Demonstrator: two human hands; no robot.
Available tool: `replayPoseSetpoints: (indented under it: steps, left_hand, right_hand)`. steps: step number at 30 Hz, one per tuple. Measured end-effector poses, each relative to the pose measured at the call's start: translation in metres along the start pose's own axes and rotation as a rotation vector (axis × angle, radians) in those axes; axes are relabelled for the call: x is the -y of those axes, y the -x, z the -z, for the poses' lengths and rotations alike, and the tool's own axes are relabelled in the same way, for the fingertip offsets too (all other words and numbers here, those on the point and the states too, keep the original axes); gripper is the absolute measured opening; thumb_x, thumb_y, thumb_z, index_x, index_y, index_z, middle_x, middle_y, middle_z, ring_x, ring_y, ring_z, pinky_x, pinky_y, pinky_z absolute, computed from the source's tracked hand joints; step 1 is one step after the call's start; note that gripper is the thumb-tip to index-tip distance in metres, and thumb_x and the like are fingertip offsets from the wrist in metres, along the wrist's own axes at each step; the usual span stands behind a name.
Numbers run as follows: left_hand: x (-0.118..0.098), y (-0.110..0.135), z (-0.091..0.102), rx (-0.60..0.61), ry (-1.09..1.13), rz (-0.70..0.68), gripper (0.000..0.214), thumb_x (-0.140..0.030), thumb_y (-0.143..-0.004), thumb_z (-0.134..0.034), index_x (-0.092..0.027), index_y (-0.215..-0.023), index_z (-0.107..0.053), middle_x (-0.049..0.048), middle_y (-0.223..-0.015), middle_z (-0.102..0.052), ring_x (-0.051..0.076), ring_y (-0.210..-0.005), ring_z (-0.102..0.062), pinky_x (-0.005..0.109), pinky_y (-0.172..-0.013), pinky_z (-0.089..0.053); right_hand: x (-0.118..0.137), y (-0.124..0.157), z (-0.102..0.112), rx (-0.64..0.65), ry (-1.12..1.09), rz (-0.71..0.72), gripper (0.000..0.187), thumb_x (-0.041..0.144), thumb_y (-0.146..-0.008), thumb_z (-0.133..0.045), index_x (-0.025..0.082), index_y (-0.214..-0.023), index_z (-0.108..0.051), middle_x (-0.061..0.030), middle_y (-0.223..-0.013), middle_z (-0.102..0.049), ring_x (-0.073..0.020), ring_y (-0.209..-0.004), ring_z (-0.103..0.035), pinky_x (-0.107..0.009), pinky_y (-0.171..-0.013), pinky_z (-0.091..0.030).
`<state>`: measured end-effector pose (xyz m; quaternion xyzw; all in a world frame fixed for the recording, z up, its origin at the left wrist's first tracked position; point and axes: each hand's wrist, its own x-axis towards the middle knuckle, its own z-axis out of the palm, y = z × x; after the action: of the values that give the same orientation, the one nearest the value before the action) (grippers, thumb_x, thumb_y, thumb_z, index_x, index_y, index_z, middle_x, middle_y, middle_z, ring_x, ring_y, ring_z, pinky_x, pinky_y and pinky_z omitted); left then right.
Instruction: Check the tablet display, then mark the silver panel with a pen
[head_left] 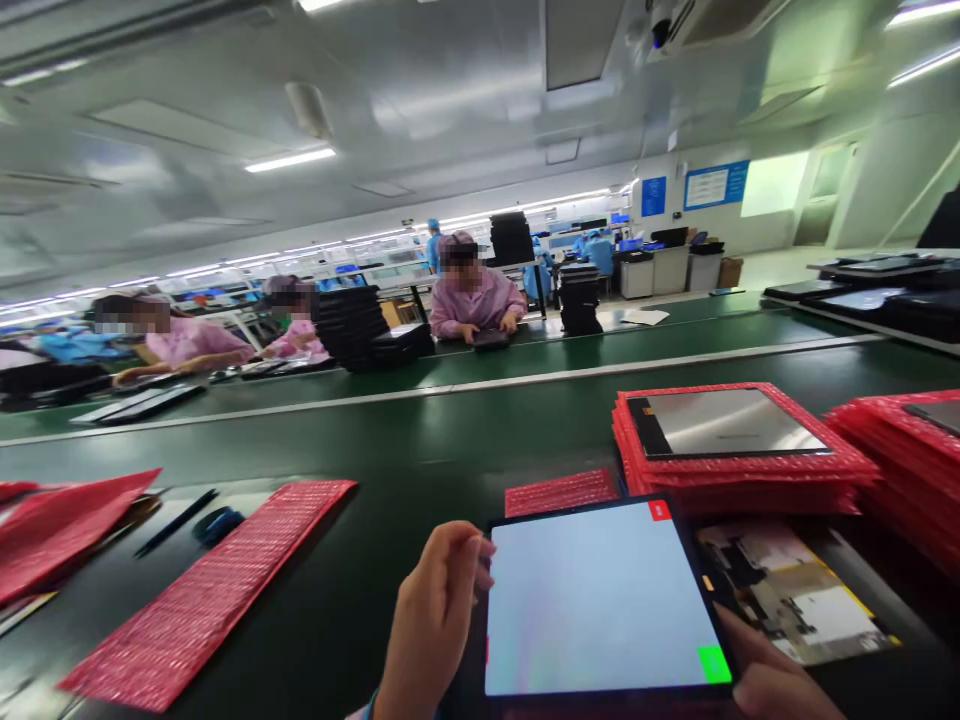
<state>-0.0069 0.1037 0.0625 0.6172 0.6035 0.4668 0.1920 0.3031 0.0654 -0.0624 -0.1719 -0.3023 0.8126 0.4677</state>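
A tablet (600, 605) with a lit, near-white screen is tilted up in front of me. A red block marks its top right corner and a green one its bottom right. My right hand (776, 670) grips the right edge, its thumb along the side and the other fingers partly hidden. At the left edge, my left hand (435, 610) has its fingers curled, the tips against the dark border. Just right of the tablet lies an opened device (802, 590) with bare inner boards, on the dark green bench.
Red bubble-wrap sleeves stand stacked at right, with a bare display panel (739, 422) on top. More red bubble wrap (214, 590) lies at left, beside a dark pen (176, 522). Across the bench, co-workers in pink (480, 300) sit among stacks of black devices (356, 328).
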Motion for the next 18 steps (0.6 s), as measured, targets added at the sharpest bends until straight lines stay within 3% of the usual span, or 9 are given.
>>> replayPoseSetpoints:
  steps: [2,5,6,9,11,13,18]
  left_hand:
    - [-0.002,0.006,-0.001,0.091,0.081,0.118,0.046,-0.056,-0.084,-0.056,-0.022,-0.114,-0.048,0.003,-0.086,-0.07,0.016,-0.061,-0.065,0.027,-0.053,-0.05]
    - [0.003,0.006,-0.004,0.223,0.221,0.253,0.096,-0.056,-0.067,-0.074,-0.016,-0.14,-0.026,0.0101,-0.1,-0.071,0.018,-0.07,-0.066,0.029,-0.061,-0.054]
    - [0.006,0.004,-0.004,0.258,0.271,0.291,0.103,-0.056,-0.063,-0.076,-0.014,-0.142,-0.025,0.0138,-0.107,-0.071,0.019,-0.076,-0.067,0.03,-0.065,-0.056]
    - [0.016,-0.001,-0.003,0.322,0.27,0.347,0.076,-0.056,-0.061,-0.076,-0.011,-0.12,-0.056,0.0177,-0.112,-0.071,0.024,-0.09,-0.069,0.032,-0.079,-0.056]
    - [0.018,0.0,-0.001,0.298,0.143,0.309,0.05,-0.056,-0.065,-0.073,-0.014,-0.092,-0.068,0.0129,-0.097,-0.075,0.024,-0.089,-0.069,0.03,-0.08,-0.055]
    - [0.015,0.003,0.001,0.224,0.063,0.252,0.04,-0.056,-0.072,-0.068,-0.018,-0.081,-0.067,0.0068,-0.08,-0.074,0.021,-0.078,-0.069,0.027,-0.07,-0.055]
    - [-0.009,0.022,0.007,0.017,0.148,0.116,0.036,-0.055,-0.078,-0.065,-0.021,-0.087,-0.064,-0.0011,-0.065,-0.068,0.013,-0.051,-0.062,0.02,-0.047,-0.047]
  right_hand:
    - [-0.001,-0.002,-0.001,-0.002,-0.014,0.02,0.069,0.014,-0.06,-0.06,0.026,-0.127,-0.066,-0.0024,-0.083,-0.071,-0.0171,-0.067,-0.064,-0.021,-0.06,-0.05]
    - [-0.002,-0.003,-0.002,-0.033,-0.011,0.018,0.068,0.015,-0.061,-0.064,0.024,-0.128,-0.065,-0.0029,-0.084,-0.071,-0.0168,-0.064,-0.063,-0.021,-0.06,-0.05]
    - [-0.002,-0.003,-0.002,-0.053,-0.003,0.014,0.068,0.016,-0.062,-0.065,0.024,-0.129,-0.065,-0.0033,-0.084,-0.071,-0.0165,-0.063,-0.063,-0.021,-0.06,-0.05]
    - [-0.002,-0.002,-0.003,-0.09,0.019,0.019,0.065,0.014,-0.062,-0.066,0.026,-0.127,-0.066,-0.0023,-0.076,-0.071,-0.0157,-0.06,-0.062,-0.02,-0.056,-0.048]
    - [-0.001,-0.002,-0.005,-0.083,0.023,0.029,0.062,0.015,-0.062,-0.067,0.028,-0.122,-0.069,-0.0021,-0.08,-0.071,-0.0178,-0.065,-0.063,-0.02,-0.055,-0.048]
    - [0.0,-0.003,-0.007,-0.068,0.005,0.02,0.061,0.015,-0.061,-0.066,0.03,-0.12,-0.071,-0.0021,-0.093,-0.072,-0.0195,-0.069,-0.065,-0.022,-0.055,-0.05]
    - [0.0,-0.008,-0.006,-0.052,-0.014,0.007,0.064,0.014,-0.061,-0.063,0.031,-0.123,-0.069,-0.0019,-0.098,-0.072,-0.0171,-0.064,-0.066,-0.022,-0.056,-0.05]
